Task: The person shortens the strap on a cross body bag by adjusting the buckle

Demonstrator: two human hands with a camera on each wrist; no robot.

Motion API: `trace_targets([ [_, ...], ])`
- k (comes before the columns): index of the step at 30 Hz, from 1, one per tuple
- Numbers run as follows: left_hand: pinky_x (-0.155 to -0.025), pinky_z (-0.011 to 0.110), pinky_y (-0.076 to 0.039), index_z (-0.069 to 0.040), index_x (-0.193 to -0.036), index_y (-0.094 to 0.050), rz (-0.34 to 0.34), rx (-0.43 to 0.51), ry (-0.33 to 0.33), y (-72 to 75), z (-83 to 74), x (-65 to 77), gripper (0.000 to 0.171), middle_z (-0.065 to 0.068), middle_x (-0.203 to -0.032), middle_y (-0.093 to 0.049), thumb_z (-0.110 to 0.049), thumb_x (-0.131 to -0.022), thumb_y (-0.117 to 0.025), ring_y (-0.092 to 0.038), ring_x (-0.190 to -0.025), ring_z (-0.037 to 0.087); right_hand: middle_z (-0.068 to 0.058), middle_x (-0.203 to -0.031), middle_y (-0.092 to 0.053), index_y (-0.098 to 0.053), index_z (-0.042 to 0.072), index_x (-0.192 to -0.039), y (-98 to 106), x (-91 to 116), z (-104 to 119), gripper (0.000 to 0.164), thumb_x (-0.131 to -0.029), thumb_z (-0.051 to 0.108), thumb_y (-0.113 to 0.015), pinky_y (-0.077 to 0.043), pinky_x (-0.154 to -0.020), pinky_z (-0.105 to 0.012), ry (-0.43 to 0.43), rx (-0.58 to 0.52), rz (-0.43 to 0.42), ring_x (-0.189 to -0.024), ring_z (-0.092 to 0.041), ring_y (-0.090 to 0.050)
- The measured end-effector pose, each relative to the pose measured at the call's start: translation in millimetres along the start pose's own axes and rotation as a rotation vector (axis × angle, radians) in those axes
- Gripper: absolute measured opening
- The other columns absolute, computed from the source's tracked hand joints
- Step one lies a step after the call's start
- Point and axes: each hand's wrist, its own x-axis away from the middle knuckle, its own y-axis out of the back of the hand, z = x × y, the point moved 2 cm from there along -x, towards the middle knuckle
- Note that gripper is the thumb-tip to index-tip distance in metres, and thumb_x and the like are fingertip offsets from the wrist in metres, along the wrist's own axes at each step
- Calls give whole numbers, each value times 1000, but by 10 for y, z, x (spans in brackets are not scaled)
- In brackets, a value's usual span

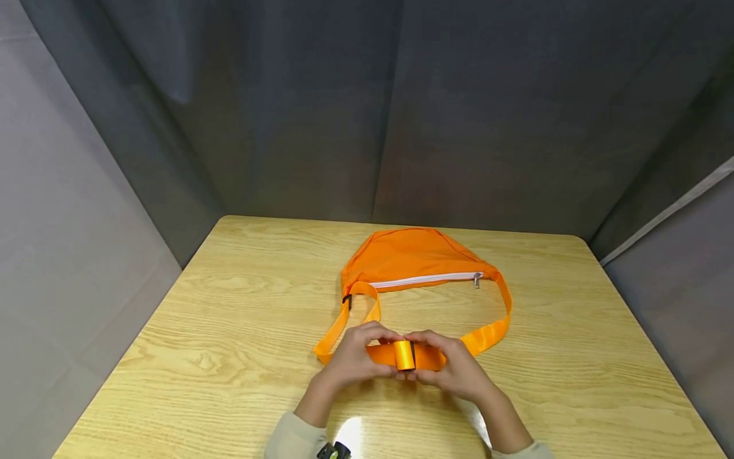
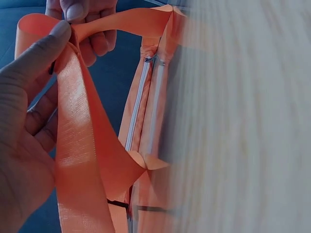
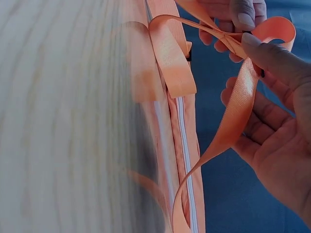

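Your left hand (image 1: 354,358) and right hand (image 1: 459,366) both pinch the flat orange webbing strap (image 1: 486,336) beside its small black buckle (image 1: 413,354), fingertips close together; the strap runs from the domed orange fabric bag (image 1: 415,254), which lies beyond your hands on the pale wood-grain table (image 1: 241,306), white zipper (image 1: 427,279) facing you.

A pale wood-grain table (image 1: 218,331) with rounded far corners carries an orange zippered waist bag (image 1: 410,255), which rests near its far edge.
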Motion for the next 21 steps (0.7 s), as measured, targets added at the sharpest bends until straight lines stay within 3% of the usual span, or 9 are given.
trace_targets([
  [8,-79,37,-49,-10,-103,-68,-26,-9,14,47,-15,28,49,1,-95,-65,-15,-59,-89,-59,-86,21,0,-107,-65,-63,8,-111,66,-10,130,52,-64,3,-84,-46,-85,-33,-26,-16,-25,-98,-20,-59],
  [14,-65,26,-50,-11,-100,-69,-15,-10,3,67,6,29,30,-1,-89,-64,-5,-72,-77,-57,-74,12,-6,-103,-66,-64,2,-107,156,-58,373,49,-63,-2,-83,-46,-84,-31,-6,-26,-35,-95,-24,-61],
  [21,-52,19,-44,-9,-97,-69,42,10,63,60,14,35,18,-8,-76,-59,-4,-80,-68,-49,-62,4,-4,-103,-66,-64,2,-108,157,-63,373,49,-63,-2,-83,-45,-86,-28,1,-55,-37,-95,-24,-61],
])
